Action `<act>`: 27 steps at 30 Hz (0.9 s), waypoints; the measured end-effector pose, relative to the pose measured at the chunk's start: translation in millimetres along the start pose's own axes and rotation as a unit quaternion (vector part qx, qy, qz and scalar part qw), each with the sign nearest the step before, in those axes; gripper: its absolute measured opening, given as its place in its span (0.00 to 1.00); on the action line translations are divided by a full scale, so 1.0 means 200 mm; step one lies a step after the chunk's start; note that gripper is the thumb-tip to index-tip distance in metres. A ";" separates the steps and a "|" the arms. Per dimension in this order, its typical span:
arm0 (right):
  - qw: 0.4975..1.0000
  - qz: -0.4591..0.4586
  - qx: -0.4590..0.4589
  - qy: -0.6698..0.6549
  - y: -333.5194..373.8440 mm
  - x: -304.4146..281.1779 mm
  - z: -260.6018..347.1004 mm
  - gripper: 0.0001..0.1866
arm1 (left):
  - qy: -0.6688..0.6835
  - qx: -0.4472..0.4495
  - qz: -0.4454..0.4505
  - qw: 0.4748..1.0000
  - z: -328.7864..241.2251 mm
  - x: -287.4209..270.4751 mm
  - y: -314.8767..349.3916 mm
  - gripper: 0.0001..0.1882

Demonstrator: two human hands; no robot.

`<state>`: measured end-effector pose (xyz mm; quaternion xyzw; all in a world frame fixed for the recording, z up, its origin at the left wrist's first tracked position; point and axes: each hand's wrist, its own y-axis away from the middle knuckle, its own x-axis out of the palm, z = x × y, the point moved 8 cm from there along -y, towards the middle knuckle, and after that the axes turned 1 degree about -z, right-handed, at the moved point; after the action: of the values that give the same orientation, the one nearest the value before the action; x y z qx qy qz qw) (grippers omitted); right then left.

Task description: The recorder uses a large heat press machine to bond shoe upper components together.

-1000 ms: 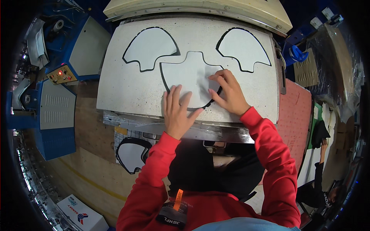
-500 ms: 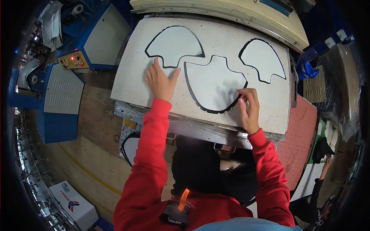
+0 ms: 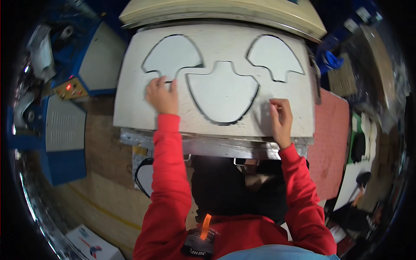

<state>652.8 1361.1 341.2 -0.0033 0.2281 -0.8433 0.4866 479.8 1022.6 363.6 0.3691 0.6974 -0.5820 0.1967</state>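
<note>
Three flat, pale fan-shaped pieces with dark edges lie on a white board [image 3: 138, 104] in front of me. My left hand [image 3: 163, 96] is open, its fingertips at the narrow tab of the left piece [image 3: 174, 54]; slight blur hides whether they touch it. The middle piece [image 3: 223, 95] has its tab pointing away from me and its rounded edge toward me. To the right of that piece, my right hand [image 3: 281, 121] hovers with loosely curled fingers, thumb and forefinger apart, holding nothing visible. Beyond it lies the right piece [image 3: 275, 55], tab toward me.
A cream machine beam [image 3: 221, 15] spans the board's far edge. A metal edge [image 3: 208, 147] runs along its near side. A red surface [image 3: 331, 143] adjoins on the right. Blue-and-grey machine cabinets [image 3: 67, 125] stand left. Another dark-edged piece [image 3: 145, 177] sits below the board.
My right hand has drawn away from the middle piece's edge toward the right. My left hand has shifted slightly along the left piece's tab. The whole view has turned a little.
</note>
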 end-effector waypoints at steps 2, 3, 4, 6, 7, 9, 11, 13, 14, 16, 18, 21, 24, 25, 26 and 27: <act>0.996 -0.011 -0.029 0.078 -0.03 -0.01 0.05 0.08 | -0.027 0.013 -0.012 0.999 0.04 -0.04 0.00 0.19; 0.994 -0.022 -0.038 0.104 -0.04 -0.02 0.05 0.08 | -0.017 0.019 -0.008 1.000 0.04 -0.04 0.00 0.19; 0.989 -0.036 -0.049 0.134 -0.06 -0.05 0.04 0.09 | -0.025 0.026 -0.025 0.999 0.01 -0.03 0.00 0.21; 0.983 -0.051 -0.038 0.170 -0.09 -0.10 -0.02 0.11 | -0.024 0.039 -0.042 0.998 -0.03 -0.02 0.01 0.22; 0.979 -0.055 -0.029 0.196 -0.10 -0.11 -0.04 0.13 | -0.034 0.037 -0.040 0.998 -0.04 0.00 0.01 0.24; 0.978 -0.067 -0.025 0.196 -0.13 -0.10 -0.05 0.15 | -0.049 0.034 -0.037 0.997 -0.03 -0.01 0.01 0.26; 0.972 -0.097 -0.020 0.215 -0.17 -0.12 -0.10 0.24 | -0.047 0.038 -0.032 0.998 -0.06 0.00 0.01 0.25; 0.956 -0.145 -0.013 0.253 -0.23 -0.13 -0.11 0.27 | -0.055 0.031 -0.020 0.998 -0.05 -0.01 0.01 0.25; 0.937 -0.190 -0.007 0.292 -0.26 -0.15 -0.10 0.31 | -0.051 0.034 -0.020 0.998 -0.06 -0.01 0.02 0.25; 0.930 -0.196 0.018 0.312 -0.33 -0.13 -0.12 0.37 | -0.061 0.028 -0.014 0.998 -0.06 -0.01 0.01 0.27; 0.904 -0.177 0.062 0.383 -0.37 -0.10 -0.15 0.37 | -0.055 0.022 -0.012 0.998 -0.05 -0.01 0.01 0.28; 0.897 -0.173 0.064 0.402 -0.40 -0.08 -0.17 0.37 | -0.047 0.011 -0.011 0.999 -0.05 -0.01 0.01 0.29; 0.895 -0.170 0.056 0.408 -0.40 -0.06 -0.17 0.36 | -0.045 0.003 -0.007 0.999 -0.04 -0.02 0.00 0.30; 0.895 -0.172 0.051 0.408 -0.39 -0.06 -0.16 0.36 | -0.043 0.001 -0.001 0.999 -0.04 -0.02 0.00 0.30; 0.897 -0.167 0.048 0.406 -0.39 -0.05 -0.16 0.36 | -0.048 -0.003 -0.002 0.999 -0.04 -0.03 0.00 0.30; 0.893 -0.170 0.052 0.413 -0.38 -0.05 -0.16 0.36 | -0.044 0.001 -0.007 0.999 -0.04 -0.03 -0.01 0.30</act>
<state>588.1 1414.3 344.5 0.3315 0.3603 -0.8494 0.1970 483.1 1028.3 370.2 0.3389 0.6900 -0.5995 0.2229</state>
